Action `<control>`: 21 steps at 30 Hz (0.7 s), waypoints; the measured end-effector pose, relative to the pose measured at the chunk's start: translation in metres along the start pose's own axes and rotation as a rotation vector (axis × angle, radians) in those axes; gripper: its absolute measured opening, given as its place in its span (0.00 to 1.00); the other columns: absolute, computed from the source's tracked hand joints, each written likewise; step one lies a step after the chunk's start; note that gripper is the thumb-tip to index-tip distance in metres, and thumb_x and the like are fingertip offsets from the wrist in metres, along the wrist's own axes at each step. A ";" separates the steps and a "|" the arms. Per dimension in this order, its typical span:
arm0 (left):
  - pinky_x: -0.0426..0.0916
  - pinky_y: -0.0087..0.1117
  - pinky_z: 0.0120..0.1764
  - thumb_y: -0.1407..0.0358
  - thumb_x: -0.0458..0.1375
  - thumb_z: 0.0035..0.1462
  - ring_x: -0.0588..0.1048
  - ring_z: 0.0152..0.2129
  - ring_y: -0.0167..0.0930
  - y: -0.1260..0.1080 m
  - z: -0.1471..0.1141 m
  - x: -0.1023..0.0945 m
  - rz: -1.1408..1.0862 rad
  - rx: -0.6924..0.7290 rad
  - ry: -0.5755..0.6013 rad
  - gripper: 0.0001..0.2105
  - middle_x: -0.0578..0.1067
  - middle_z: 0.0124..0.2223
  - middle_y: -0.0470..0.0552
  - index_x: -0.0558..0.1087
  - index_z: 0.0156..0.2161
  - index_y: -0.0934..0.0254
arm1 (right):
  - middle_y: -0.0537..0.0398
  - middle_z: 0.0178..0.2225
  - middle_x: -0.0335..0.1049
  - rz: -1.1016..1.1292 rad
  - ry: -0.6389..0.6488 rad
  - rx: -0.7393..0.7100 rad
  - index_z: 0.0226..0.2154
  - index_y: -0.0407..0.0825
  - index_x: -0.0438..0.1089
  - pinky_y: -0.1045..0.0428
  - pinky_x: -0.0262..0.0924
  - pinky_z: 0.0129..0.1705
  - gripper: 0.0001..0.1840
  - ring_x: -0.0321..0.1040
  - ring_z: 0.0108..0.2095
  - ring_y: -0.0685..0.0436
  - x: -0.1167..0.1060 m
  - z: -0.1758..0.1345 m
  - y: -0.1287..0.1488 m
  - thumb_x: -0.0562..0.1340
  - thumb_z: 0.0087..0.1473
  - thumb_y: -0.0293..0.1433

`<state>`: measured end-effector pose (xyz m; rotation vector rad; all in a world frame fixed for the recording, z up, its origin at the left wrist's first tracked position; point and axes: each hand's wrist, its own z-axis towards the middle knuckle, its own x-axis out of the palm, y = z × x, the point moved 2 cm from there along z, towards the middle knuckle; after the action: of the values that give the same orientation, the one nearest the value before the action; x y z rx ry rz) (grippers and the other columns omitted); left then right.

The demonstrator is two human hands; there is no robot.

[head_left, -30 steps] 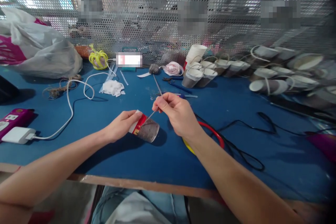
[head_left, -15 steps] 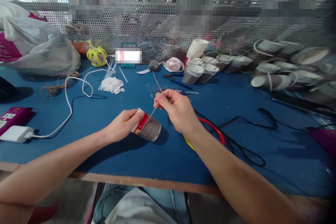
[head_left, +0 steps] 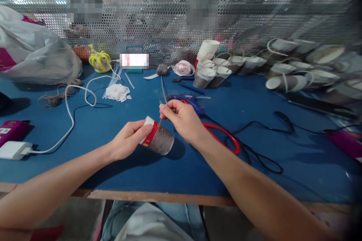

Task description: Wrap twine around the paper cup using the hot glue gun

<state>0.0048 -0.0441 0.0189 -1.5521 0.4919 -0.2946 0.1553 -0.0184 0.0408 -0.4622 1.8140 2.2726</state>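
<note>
Tilted on its side above the blue table is a paper cup point(head_left: 161, 139), wrapped in grey-brown yarn except for a red and white band near its rim. My left hand point(head_left: 131, 135) grips the cup at that rim end. Just above it, my right hand point(head_left: 179, 116) pinches a strand of grey yarn point(head_left: 163, 88). The strand runs from a small yarn ball point(head_left: 162, 69) at the back, through my fingers, down to the cup's wound side. Behind my right hand lies a blue glue gun point(head_left: 188, 101), partly covered.
Yarn-wrapped cups with handles point(head_left: 205, 77) and stacked white cups point(head_left: 208, 49) stand at the back right. A red cable loop point(head_left: 233, 141) and black cord lie right. Left are a white charger point(head_left: 15, 150), a plastic bag point(head_left: 42, 52) and white scraps point(head_left: 118, 92). Perforated metal point(head_left: 164, 11) borders the back.
My right hand has shifted slightly left and down, nearer the cup, still pinching the yarn. More of the glue gun shows behind it. The whole view has moved slightly.
</note>
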 end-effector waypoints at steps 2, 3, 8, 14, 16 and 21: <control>0.53 0.22 0.22 0.54 0.47 0.51 0.54 0.18 0.21 0.000 -0.001 -0.001 0.029 0.017 -0.002 0.17 0.58 0.21 0.43 0.64 0.26 0.69 | 0.58 0.20 0.65 -0.019 0.013 0.005 0.19 0.47 0.61 0.55 0.56 0.29 0.13 0.61 0.22 0.52 0.001 -0.001 0.001 0.55 0.49 0.37; 0.53 0.23 0.22 0.54 0.47 0.51 0.54 0.18 0.21 0.000 -0.001 -0.001 0.043 0.026 -0.003 0.17 0.58 0.21 0.43 0.64 0.25 0.69 | 0.58 0.20 0.65 -0.029 0.021 0.008 0.19 0.47 0.60 0.55 0.56 0.29 0.13 0.61 0.22 0.52 0.001 -0.001 0.001 0.55 0.49 0.37; 0.52 0.23 0.21 0.54 0.46 0.51 0.53 0.17 0.22 0.000 -0.003 -0.003 0.091 0.063 -0.017 0.18 0.58 0.21 0.44 0.64 0.24 0.68 | 0.58 0.19 0.65 -0.079 0.038 -0.005 0.19 0.47 0.60 0.55 0.55 0.28 0.14 0.60 0.21 0.52 0.003 -0.003 0.000 0.55 0.49 0.38; 0.51 0.23 0.21 0.56 0.46 0.53 0.51 0.17 0.21 0.000 -0.004 -0.004 0.082 0.127 -0.025 0.17 0.56 0.19 0.43 0.62 0.22 0.68 | 0.58 0.19 0.65 -0.121 0.050 -0.007 0.19 0.47 0.61 0.55 0.53 0.25 0.14 0.57 0.20 0.53 0.004 -0.005 0.001 0.54 0.49 0.38; 0.51 0.23 0.21 0.57 0.46 0.53 0.51 0.17 0.21 0.001 -0.004 -0.004 0.069 0.146 -0.030 0.16 0.57 0.19 0.42 0.62 0.22 0.68 | 0.58 0.19 0.65 -0.120 0.051 -0.003 0.19 0.47 0.61 0.55 0.53 0.25 0.14 0.58 0.20 0.53 0.004 -0.005 0.002 0.54 0.50 0.38; 0.51 0.23 0.21 0.58 0.46 0.54 0.52 0.17 0.21 0.003 -0.004 -0.004 0.072 0.158 -0.030 0.16 0.57 0.20 0.42 0.63 0.23 0.68 | 0.57 0.19 0.64 -0.142 0.051 -0.007 0.20 0.47 0.60 0.55 0.52 0.24 0.14 0.56 0.19 0.53 0.003 -0.004 0.002 0.53 0.50 0.38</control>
<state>-0.0016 -0.0458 0.0166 -1.3802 0.4882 -0.2485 0.1524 -0.0229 0.0410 -0.6339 1.7370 2.1921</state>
